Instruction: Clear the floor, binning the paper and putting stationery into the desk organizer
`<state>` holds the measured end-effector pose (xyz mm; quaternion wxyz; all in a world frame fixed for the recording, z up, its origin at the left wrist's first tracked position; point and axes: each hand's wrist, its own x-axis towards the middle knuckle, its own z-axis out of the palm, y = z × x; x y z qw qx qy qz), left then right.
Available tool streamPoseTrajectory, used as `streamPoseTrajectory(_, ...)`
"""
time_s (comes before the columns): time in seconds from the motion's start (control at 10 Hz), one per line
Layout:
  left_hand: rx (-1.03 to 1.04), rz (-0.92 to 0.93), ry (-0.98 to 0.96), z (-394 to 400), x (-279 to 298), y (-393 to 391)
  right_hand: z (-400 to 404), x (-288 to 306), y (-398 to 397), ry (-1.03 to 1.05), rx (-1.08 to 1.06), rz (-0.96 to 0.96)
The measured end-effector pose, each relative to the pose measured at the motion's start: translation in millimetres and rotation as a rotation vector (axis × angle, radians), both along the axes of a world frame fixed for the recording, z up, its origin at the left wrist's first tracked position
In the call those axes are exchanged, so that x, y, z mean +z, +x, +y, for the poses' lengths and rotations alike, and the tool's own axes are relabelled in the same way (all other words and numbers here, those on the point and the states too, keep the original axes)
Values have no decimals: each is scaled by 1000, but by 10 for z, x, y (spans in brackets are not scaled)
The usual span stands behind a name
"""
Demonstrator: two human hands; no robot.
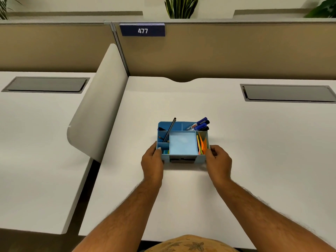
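Both hands (152, 159) flanking desk organizer (182, 142)

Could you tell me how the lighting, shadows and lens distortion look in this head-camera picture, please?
Head view: soft, even overhead light, no harsh glare on the white desk; only a faint shadow under the desk organizer and both hands, left hand and right hand; wide-angle bending curves the partition top and desk edges; the frame's edges look slightly soft.

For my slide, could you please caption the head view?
Both hands, left hand and right hand, grip the blue desk organizer on the white desk.
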<state>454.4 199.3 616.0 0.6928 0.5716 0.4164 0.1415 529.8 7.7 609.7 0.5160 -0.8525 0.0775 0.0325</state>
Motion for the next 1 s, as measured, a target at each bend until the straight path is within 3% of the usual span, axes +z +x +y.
streamPoseTrajectory(0.2,14,-38,23,253,155,111,197,121,120,37,63,-26)
streamPoseTrajectory(0.5,63,-20,-63,1270,377,352,1273,311,564,-133,250,-10)
streamPoseTrajectory(0.8,76,0,-158,1736,280,316,1780,267,535,-228,262,68)
streamPoseTrajectory(1.0,37,40,-71,1792,231,269,1730,313,486,-139,214,109)
